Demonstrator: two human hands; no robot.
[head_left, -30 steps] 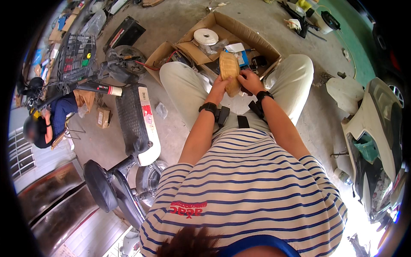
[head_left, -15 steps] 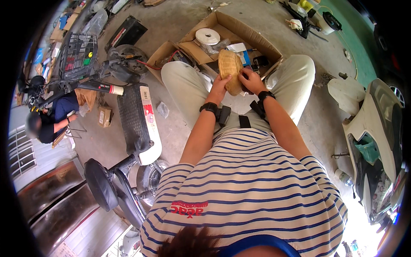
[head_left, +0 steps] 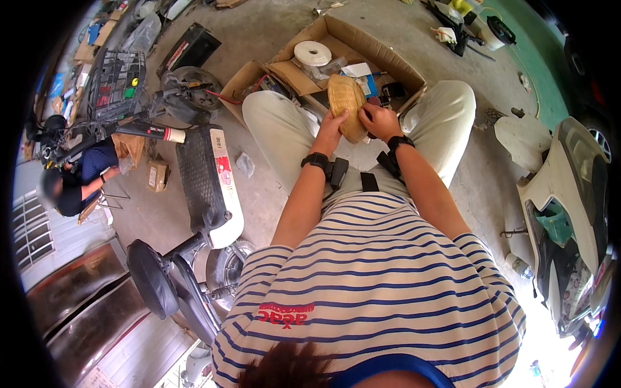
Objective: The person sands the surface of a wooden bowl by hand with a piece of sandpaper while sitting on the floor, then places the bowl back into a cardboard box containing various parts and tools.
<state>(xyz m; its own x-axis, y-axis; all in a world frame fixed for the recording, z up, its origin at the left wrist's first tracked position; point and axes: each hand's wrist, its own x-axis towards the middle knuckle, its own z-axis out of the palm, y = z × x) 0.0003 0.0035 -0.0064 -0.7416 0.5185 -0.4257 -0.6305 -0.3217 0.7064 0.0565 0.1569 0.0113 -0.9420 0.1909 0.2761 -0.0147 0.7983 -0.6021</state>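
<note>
I hold a round woven straw basket [head_left: 347, 97] on its edge between my knees, with my left hand [head_left: 332, 125] closed on its left side. My right hand [head_left: 381, 122] is closed at the basket's right side, its fingertips by a small dark reddish thing [head_left: 372, 101] that is mostly hidden. Just beyond sits an open cardboard box [head_left: 369, 42] with a white roll [head_left: 312, 53], plastic bags, a blue-and-white packet [head_left: 369, 85] and dark items. A second, smaller box [head_left: 238, 84] with red cable stands to its left.
A scooter deck [head_left: 200, 181] and seat [head_left: 152, 278] lie to my left, near a wheel with basket [head_left: 113, 87] and a small carton [head_left: 157, 176]. A seated co-worker [head_left: 90, 168] is at far left. A white scooter body [head_left: 550, 187] stands right; a bucket [head_left: 491, 35] is at back right.
The straw basket has shifted and tilted slightly upward and leftward, my hands moving little. The co-worker at the left has leaned and lowered a hand from near the bike.
</note>
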